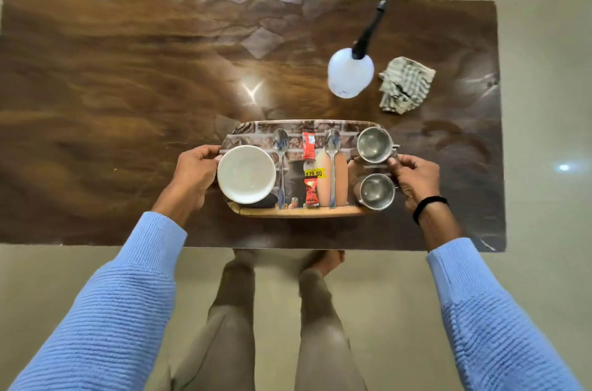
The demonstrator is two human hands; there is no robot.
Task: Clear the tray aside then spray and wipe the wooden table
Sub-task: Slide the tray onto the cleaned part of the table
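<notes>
A printed rectangular tray [301, 213] lies near the front edge of the dark wooden table [128, 86]. On it stand a white bowl [246, 174], two steel cups [374, 145], two spoons [280, 163] and two red sachets [309, 147]. My left hand [195, 176] grips the tray's left end beside the bowl. My right hand [413, 177] grips its right end by the cups. Behind the tray, a white spray bottle [350, 72] with a black nozzle stands upright, and a crumpled checked cloth [405, 85] lies to its right.
The table's left half is bare wood with a light glare. Pale tiled floor [544, 262] surrounds the table. My legs stand at the table's front edge.
</notes>
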